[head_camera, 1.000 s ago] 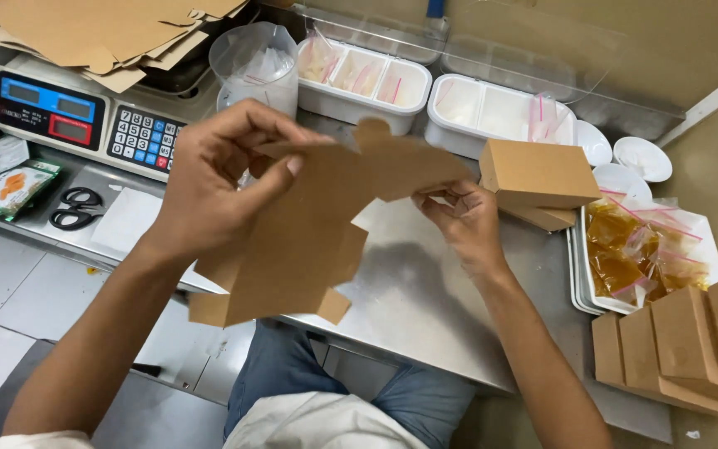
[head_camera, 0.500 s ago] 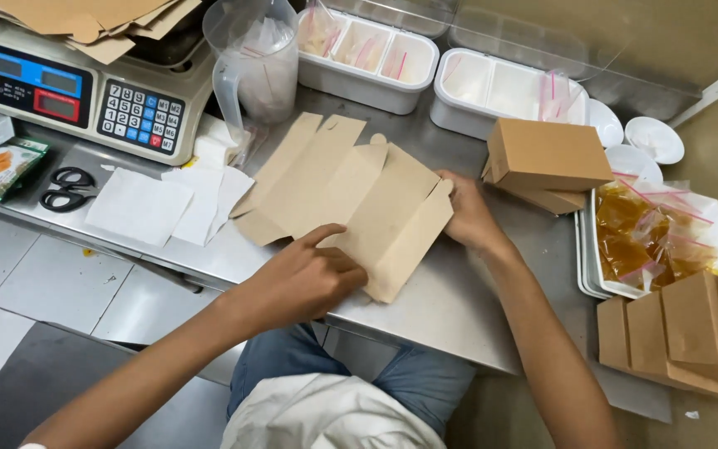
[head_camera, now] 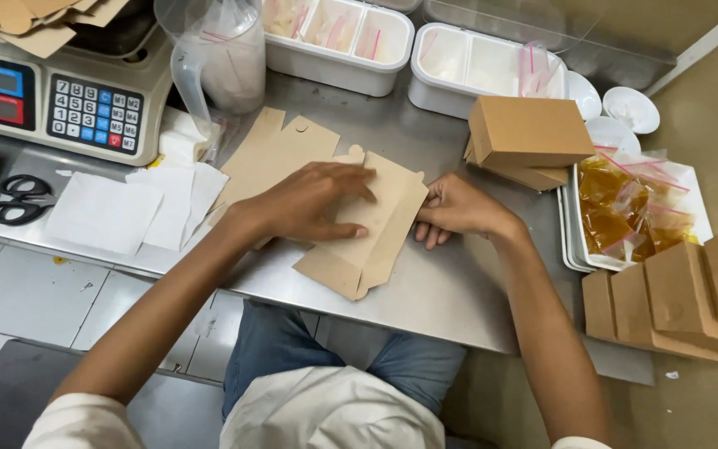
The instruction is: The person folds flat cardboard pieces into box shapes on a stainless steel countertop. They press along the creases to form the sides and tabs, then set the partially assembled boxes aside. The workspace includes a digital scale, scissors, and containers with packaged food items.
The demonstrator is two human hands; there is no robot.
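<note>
Half a second ago the flat cardboard box blank (head_camera: 351, 218) lay wider open on the tabletop (head_camera: 450, 291); now one panel is folded over and the blank lies narrower, just right of the digital scale (head_camera: 60, 100). The left hand (head_camera: 313, 204) has moved up onto the blank and presses it down with flat, spread fingers, gripping nothing. The right hand (head_camera: 456, 209) stays at the blank's right edge, fingers curled under; whether it pinches the card cannot be told.

Beyond the blank, right of the scale, stand two white compartmented tubs (head_camera: 338, 37) holding small pale packets. A clear plastic jug (head_camera: 222, 54) beside the scale holds a plastic bag. Further right, a white tray (head_camera: 579, 249) carries clear bags of amber liquid (head_camera: 629, 208). A folded brown box (head_camera: 529, 133) sits beside that tray, and a stack of flat brown boxes (head_camera: 683, 291) lies at the far right.
</note>
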